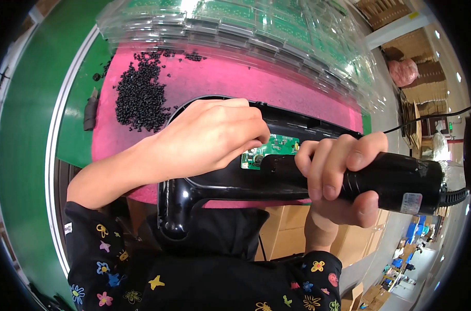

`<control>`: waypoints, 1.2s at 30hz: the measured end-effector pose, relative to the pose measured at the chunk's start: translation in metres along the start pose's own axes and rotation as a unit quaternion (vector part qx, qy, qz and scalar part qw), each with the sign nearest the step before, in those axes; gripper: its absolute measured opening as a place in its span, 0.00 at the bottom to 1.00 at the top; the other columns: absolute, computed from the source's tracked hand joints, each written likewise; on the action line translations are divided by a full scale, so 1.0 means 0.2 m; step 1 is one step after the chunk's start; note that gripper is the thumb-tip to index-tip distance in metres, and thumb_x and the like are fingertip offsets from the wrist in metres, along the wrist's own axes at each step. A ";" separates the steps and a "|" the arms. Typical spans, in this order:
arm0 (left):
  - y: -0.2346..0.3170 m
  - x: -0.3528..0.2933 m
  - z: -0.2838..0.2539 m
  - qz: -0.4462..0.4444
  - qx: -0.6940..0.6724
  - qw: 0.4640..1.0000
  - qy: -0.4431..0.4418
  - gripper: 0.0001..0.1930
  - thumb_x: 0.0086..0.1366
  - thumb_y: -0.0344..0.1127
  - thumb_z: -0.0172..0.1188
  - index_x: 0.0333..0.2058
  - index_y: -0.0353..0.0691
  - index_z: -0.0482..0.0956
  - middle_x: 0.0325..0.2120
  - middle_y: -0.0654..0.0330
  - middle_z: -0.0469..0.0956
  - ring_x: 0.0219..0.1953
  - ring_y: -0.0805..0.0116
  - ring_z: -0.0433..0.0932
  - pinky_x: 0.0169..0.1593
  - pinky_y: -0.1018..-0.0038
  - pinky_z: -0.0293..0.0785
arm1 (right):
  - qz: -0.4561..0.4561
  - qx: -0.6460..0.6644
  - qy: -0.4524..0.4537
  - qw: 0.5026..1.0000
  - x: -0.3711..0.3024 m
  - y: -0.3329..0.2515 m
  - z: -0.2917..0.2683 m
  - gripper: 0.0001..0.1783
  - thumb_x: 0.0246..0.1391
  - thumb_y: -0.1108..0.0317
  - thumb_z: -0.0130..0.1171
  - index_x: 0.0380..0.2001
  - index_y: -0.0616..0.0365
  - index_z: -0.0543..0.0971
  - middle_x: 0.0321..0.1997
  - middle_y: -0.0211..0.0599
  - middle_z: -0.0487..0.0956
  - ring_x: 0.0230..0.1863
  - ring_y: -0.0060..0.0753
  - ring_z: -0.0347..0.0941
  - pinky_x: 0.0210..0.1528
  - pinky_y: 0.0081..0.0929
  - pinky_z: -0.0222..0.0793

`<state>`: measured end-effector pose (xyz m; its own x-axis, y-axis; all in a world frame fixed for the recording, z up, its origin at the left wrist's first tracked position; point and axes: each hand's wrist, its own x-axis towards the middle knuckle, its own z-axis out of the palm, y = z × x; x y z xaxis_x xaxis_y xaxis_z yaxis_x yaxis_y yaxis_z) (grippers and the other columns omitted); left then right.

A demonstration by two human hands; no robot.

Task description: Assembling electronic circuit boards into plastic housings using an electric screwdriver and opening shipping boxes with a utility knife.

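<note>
A black plastic housing (175, 207) lies across the near edge of the pink mat, with a green circuit board (283, 142) inside it. My right hand (331, 168) is wrapped round a black power screwdriver (393, 179), held nearly level with its nose pointing left over the board. Its tip is hidden near my left fingers. Above the housing's left part is my left hand (209, 137), its fingers curled together at the board's left end. Whatever those fingers may pinch is out of sight.
A heap of small black screws (138, 98) lies on the left of the pink mat (220, 78). Clear plastic trays (277, 33) with green boards are stacked along the back. A dark grey rolled piece (90, 114) lies left. Cardboard boxes (290, 223) stand below the table edge.
</note>
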<state>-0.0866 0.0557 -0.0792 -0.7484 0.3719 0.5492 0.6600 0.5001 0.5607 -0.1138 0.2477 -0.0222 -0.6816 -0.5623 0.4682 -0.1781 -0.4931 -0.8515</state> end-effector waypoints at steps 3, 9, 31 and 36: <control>-0.01 -0.01 0.00 -0.011 0.015 1.000 0.004 0.06 0.50 0.27 0.62 0.28 0.36 0.74 0.24 0.58 0.74 0.29 0.58 0.74 0.31 0.68 0.71 | 0.015 -0.007 0.018 1.000 0.00 0.04 0.01 0.21 0.48 0.53 0.60 0.34 0.53 0.64 0.17 0.25 0.67 0.13 0.21 0.61 0.21 0.23 0.55; -0.02 -0.04 0.00 0.000 0.023 1.000 0.007 0.07 0.51 0.27 0.60 0.30 0.36 0.73 0.25 0.59 0.73 0.29 0.59 0.73 0.31 0.68 0.71 | 0.027 -0.002 -0.069 0.997 0.03 0.08 0.04 0.25 0.44 0.51 0.66 0.32 0.54 0.64 0.15 0.24 0.67 0.12 0.21 0.62 0.21 0.23 0.57; 0.00 0.00 -0.09 -0.049 0.119 0.992 0.007 0.11 0.52 0.29 0.60 0.36 0.36 0.73 0.34 0.58 0.72 0.39 0.58 0.71 0.42 0.67 0.70 | 0.079 0.003 -0.083 0.993 0.06 0.05 0.01 0.21 0.48 0.55 0.62 0.37 0.56 0.66 0.17 0.23 0.66 0.17 0.21 0.62 0.28 0.23 0.59; 0.03 0.02 -0.10 -0.062 0.188 0.980 -0.017 0.12 0.53 0.29 0.59 0.37 0.36 0.73 0.35 0.58 0.71 0.41 0.60 0.70 0.43 0.65 0.68 | 0.142 0.128 0.327 0.925 0.13 -0.06 -0.06 0.14 0.56 0.65 0.54 0.43 0.58 0.68 0.29 0.29 0.71 0.34 0.25 0.69 0.47 0.32 0.65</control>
<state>-0.0853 0.0441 -0.0604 -0.8274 0.3123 0.4669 0.4971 0.7941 0.3498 -0.1379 0.2475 -0.0032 -0.9741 -0.2117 -0.0796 0.1901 -0.5756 -0.7954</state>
